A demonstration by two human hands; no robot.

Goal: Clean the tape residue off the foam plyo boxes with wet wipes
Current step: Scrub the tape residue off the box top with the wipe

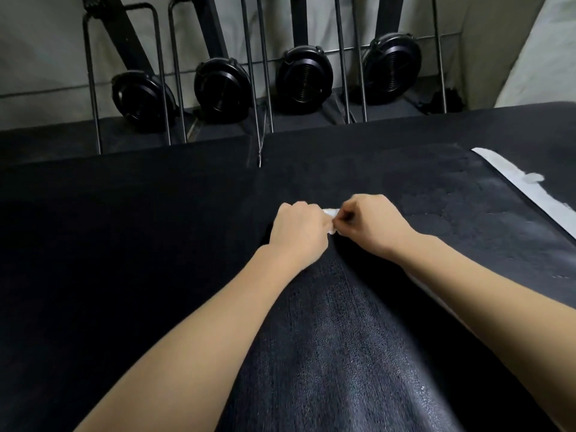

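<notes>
Two black foam plyo boxes [131, 232] fill most of your view, set side by side with a seam running between them toward the far edge. Their tops are textured, and the stretch between your forearms shines. Behind them, four black machines with round fan housings [304, 79] stand upright in a row against a pale wall, each inside a thin metal frame. On the right box, a long white strip of tape residue [526, 188] runs diagonally near the edge, torn and ragged along one side. Your left hand [297, 227] and right hand [369, 224] meet over the middle, knuckles up, fingers curled. Both pinch a small white wet wipe [332, 212] bunched between them, just above the box top.
</notes>
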